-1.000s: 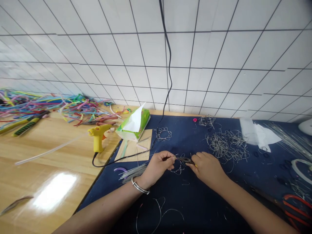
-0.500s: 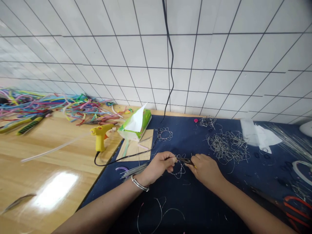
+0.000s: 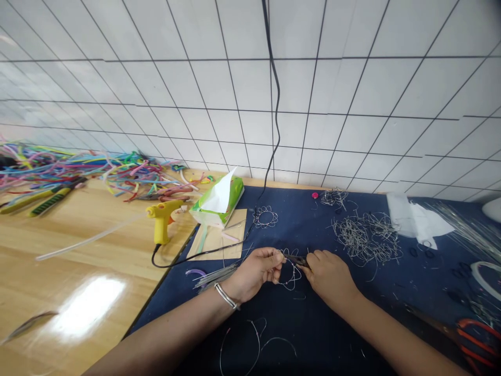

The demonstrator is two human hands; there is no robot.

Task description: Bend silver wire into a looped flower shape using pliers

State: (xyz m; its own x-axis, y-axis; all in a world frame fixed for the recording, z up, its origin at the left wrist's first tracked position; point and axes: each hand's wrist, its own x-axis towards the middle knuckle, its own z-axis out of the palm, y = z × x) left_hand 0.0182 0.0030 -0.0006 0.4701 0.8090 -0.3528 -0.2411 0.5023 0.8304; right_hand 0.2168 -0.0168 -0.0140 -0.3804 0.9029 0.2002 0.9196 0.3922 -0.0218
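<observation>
Pinched between the thumb and fingers of my left hand [image 3: 261, 271] is a looped wire shape [image 3: 291, 281], thin and silvery with several petal-like loops. My right hand [image 3: 331, 274] is wrapped around a pair of pliers [image 3: 295, 259]. The narrow dark jaws point left and meet the wire right at my left fingertips; whether they grip it is too small to tell. Just beyond my hands, a finished-looking wire ring with scalloped loops [image 3: 266, 216] lies on the dark blue cloth [image 3: 301, 324]. Nearer me rests a loose curved wire [image 3: 258, 347].
Left of the cloth stand a yellow glue gun [image 3: 161, 222] and a green tissue pack [image 3: 219, 201]. Tangled wire [image 3: 366, 235] lies to the right, with orange-handled scissors [image 3: 477, 337] nearer me. Colourful pipe cleaners [image 3: 133, 169] heap at the far left. A black cord [image 3: 276, 104] hangs along the tiled wall.
My left hand has turned slightly, its fingers now curled more around the wire. The pliers stay at nearly the same spot, and the view has shifted a little.
</observation>
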